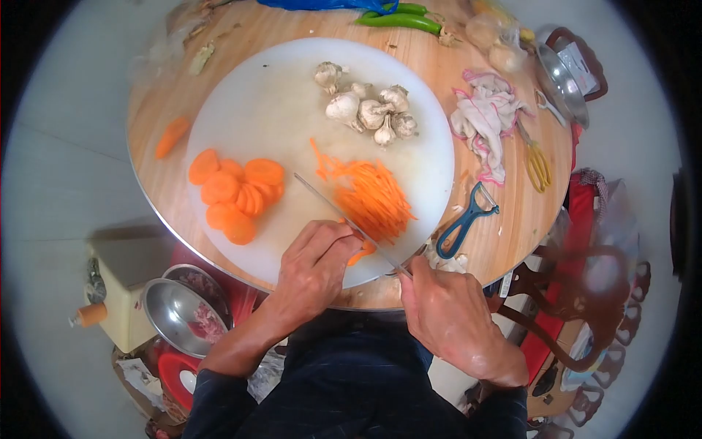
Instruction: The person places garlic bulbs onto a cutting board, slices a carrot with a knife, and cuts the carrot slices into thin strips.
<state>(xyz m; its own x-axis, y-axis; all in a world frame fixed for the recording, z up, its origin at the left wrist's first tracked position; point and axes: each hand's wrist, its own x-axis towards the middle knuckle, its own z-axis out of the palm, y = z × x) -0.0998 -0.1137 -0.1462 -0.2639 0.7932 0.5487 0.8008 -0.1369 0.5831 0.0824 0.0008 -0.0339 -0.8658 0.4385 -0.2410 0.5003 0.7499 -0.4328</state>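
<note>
My right hand (455, 314) is closed around the handle of a knife (329, 203), whose thin blade points up and left across the round white cutting board (256, 88). My left hand (316, 257) presses its curled fingers onto carrot slices (363, 253) beside the blade; these are mostly hidden. A heap of carrot shreds (373, 197) lies just beyond the knife. Left of it sits a cluster of round carrot slices (232, 192). Several garlic bulbs (371, 113) rest at the far side of the board.
On the wooden table (157, 95) are a carrot piece (172, 137), green chillies (401, 20), a crumpled cloth (484, 121), a blue peeler (465, 221) and yellow-handled scissors (537, 167). Metal bowls with meat (175, 314) stand lower left. A brown chair (578, 293) is at right.
</note>
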